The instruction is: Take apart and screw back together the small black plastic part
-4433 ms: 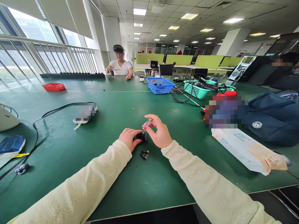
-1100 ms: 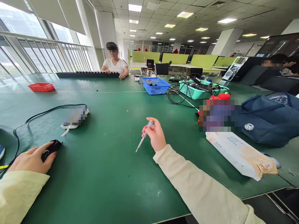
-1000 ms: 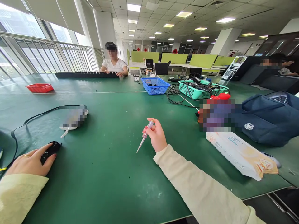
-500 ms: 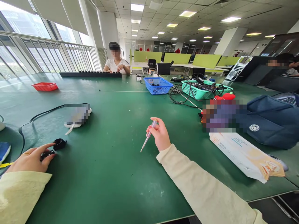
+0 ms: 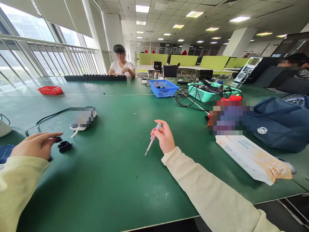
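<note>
Screwdriver (image 5: 152,140) pinched by thumb and fingers of right hand (image 5: 166,138), tip angled down over green table (image 5: 108,193). Left hand (image 5: 35,145) held with fingers outstretched; whether dark piece (image 5: 58,139) at fingertips is gripped cannot be told. Black part (image 5: 64,147) seen on table, just beside.

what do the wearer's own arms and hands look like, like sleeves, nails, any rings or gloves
Both arms wear long, plain cream sleeves, the left sleeve looking slightly yellower than the right sleeve. No marking shows on either. The left hand and right hand are without gloves. The right thumbnail looks reddish. A thin band seems to show on a left finger, too faint to be sure.
</note>
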Action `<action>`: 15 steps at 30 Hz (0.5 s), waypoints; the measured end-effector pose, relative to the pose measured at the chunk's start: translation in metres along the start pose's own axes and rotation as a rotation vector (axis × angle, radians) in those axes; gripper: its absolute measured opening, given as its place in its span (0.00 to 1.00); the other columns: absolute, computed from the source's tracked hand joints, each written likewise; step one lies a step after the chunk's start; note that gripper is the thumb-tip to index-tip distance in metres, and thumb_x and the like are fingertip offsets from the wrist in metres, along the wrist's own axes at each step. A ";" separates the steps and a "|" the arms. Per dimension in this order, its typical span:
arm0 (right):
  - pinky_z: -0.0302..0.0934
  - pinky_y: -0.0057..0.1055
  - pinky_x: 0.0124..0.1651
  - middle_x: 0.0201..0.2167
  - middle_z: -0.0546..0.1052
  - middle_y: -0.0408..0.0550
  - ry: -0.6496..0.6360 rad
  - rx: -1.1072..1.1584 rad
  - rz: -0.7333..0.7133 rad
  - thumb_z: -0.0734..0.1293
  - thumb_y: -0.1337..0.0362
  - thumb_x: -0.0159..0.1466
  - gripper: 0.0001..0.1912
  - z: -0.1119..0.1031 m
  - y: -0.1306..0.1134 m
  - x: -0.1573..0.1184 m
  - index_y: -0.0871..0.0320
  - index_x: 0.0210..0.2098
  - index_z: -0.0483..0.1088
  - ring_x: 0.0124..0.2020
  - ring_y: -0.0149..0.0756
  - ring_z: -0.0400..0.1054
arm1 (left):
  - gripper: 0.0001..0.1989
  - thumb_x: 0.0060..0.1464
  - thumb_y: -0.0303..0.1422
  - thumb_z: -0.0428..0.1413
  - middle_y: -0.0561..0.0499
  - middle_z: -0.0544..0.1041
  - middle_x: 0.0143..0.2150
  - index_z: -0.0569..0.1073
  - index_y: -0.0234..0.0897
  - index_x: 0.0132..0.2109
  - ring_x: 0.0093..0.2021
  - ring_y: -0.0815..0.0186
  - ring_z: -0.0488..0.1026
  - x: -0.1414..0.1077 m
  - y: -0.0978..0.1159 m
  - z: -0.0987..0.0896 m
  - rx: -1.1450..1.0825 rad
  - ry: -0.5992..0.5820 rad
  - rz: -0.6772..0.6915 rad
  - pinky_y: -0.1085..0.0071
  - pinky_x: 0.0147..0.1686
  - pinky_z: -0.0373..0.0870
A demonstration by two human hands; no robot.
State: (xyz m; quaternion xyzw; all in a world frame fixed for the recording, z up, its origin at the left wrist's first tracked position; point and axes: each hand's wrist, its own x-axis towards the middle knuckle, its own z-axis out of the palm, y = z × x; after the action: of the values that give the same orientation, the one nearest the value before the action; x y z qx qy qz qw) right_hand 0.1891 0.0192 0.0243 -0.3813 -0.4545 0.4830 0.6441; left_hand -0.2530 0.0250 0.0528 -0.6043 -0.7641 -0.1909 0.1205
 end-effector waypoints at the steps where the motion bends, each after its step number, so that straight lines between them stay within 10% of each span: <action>1: 0.65 0.35 0.31 0.22 0.71 0.36 -0.001 0.001 0.002 0.69 0.60 0.54 0.21 0.000 0.000 0.000 0.53 0.46 0.63 0.26 0.32 0.68 | 0.20 0.60 0.41 0.44 0.53 0.77 0.48 0.78 0.49 0.51 0.44 0.61 0.71 0.000 0.006 0.000 0.030 -0.033 -0.010 0.68 0.40 0.69; 15: 0.65 0.36 0.32 0.24 0.71 0.37 -0.009 -0.017 0.004 0.69 0.60 0.54 0.21 0.000 0.000 -0.001 0.53 0.46 0.63 0.27 0.32 0.68 | 0.24 0.61 0.47 0.42 0.50 0.75 0.36 0.75 0.43 0.51 0.39 0.63 0.71 -0.018 0.032 -0.006 0.058 -0.090 -0.165 0.70 0.34 0.64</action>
State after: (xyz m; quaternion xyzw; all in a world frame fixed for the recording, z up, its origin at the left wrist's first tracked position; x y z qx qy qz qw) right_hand 0.1891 0.0184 0.0240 -0.3855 -0.4608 0.4820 0.6377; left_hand -0.2179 0.0127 0.0550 -0.5436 -0.8210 -0.1506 0.0875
